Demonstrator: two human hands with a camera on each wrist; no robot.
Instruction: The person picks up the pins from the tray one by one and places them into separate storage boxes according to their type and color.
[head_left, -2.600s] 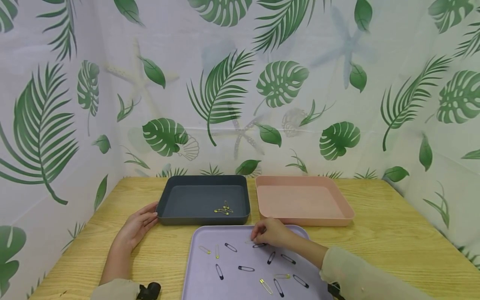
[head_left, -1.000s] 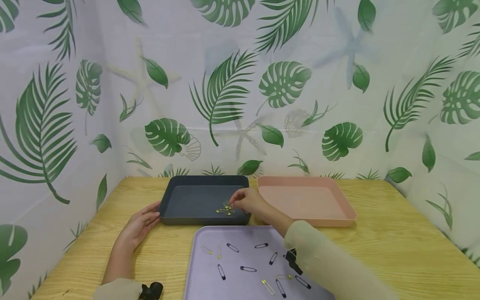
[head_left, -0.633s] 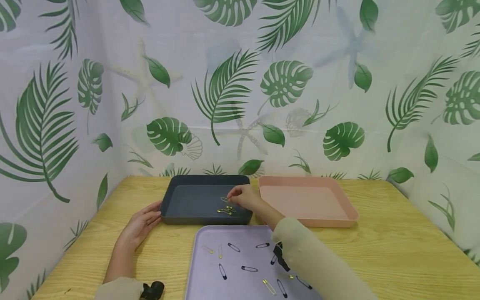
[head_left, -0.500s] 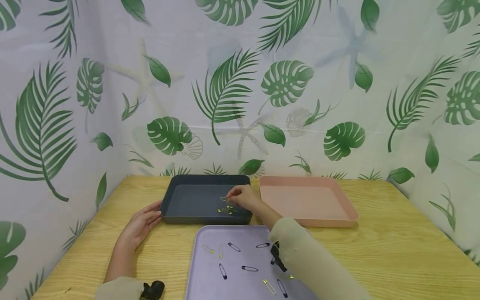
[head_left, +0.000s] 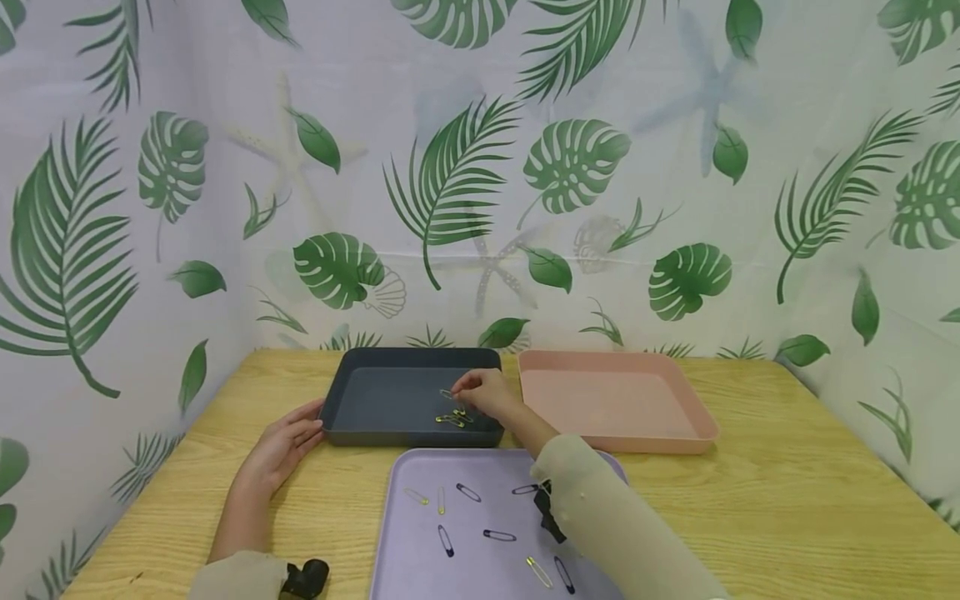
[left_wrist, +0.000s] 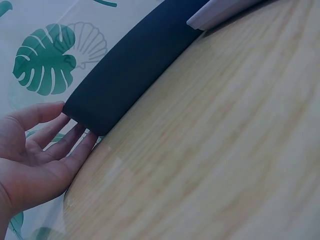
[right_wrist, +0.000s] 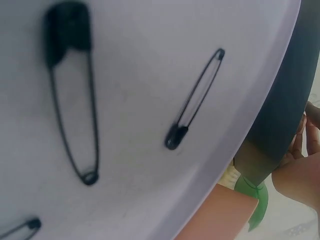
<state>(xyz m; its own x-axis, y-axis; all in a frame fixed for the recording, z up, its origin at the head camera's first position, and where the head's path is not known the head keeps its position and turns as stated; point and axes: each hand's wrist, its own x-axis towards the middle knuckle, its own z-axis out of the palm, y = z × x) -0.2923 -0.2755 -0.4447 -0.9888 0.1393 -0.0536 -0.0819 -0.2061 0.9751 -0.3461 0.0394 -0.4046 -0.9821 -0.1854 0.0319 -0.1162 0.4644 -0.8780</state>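
Reading the clock from the head view, we see the right hand (head_left: pixel 487 393) pinching a pin (head_left: pixel 446 393) between thumb and fingertips, on the three o'clock side of the dark tray (head_left: pixel 375 437). The pin's long axis slants slightly, its free wire end toward ten o'clock; the other end is hidden in the grip, and we cannot tell whether the pin touches the tray floor. Just below it, toward six o'clock, we find a small heap of yellow pins (head_left: pixel 452 418), crossing one another. The left hand (head_left: pixel 279 450) lies relaxed at the dark tray's eight o'clock, holding nothing, its extended fingertips touching the outer wall. Nearer us, the purple tray (head_left: pixel 480 467) carries scattered pins: one black pin (head_left: pixel 499 536) lies nearly crosswise, head to nine o'clock; another (head_left: pixel 446 540) points its head to five; a yellow pin (head_left: pixel 441 500) stretches lengthwise, head at six. The pink tray (head_left: pixel 607 396) sits at the dark tray's three o'clock, close beside it on the wooden table (head_left: pixel 787 483).
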